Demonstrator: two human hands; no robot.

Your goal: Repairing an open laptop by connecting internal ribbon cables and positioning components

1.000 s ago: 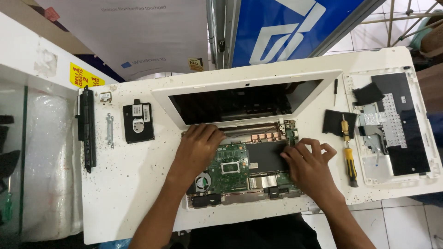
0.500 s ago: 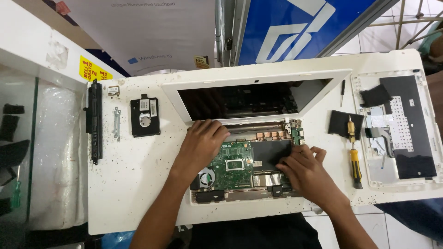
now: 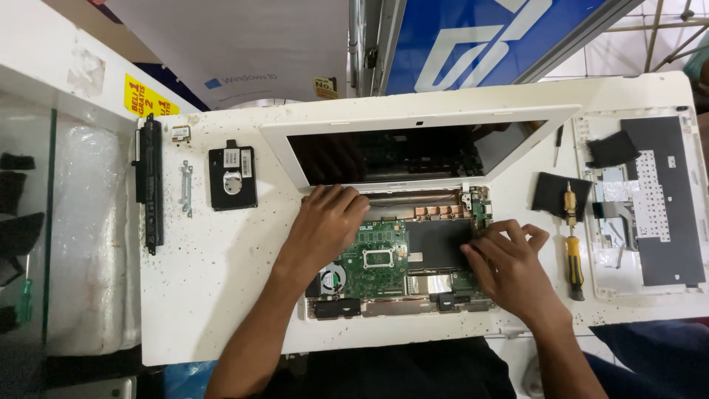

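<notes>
Two bare hands rest inside an opened white laptop (image 3: 413, 148) whose base lies uncovered on the white tabletop (image 3: 214, 295). The right hand (image 3: 509, 266) sits at the right side of the base, fingers curled and bunched, their tips pressing down at the edge of a black panel (image 3: 436, 244) near the small board by the hinge; whether it pinches anything there cannot be told. The left hand (image 3: 325, 225) lies flatter, fingers loosely spread and bent, tips touching the upper left corner of the base just under the screen, holding nothing that shows. Between the two hands lies the green circuit board (image 3: 377, 258), with a round fan (image 3: 332, 279) just below the left hand.

Just right of the right hand, a yellow-handled screwdriver (image 3: 572, 251) lies on the tabletop, its top end over a black square pad (image 3: 550, 193). Farther right rests the removed keyboard panel (image 3: 657, 199), turned face down. Left of the left hand lies a black hard drive (image 3: 233, 177), then a small metal bracket (image 3: 187, 188), and farthest out a long black battery (image 3: 150, 185).
</notes>
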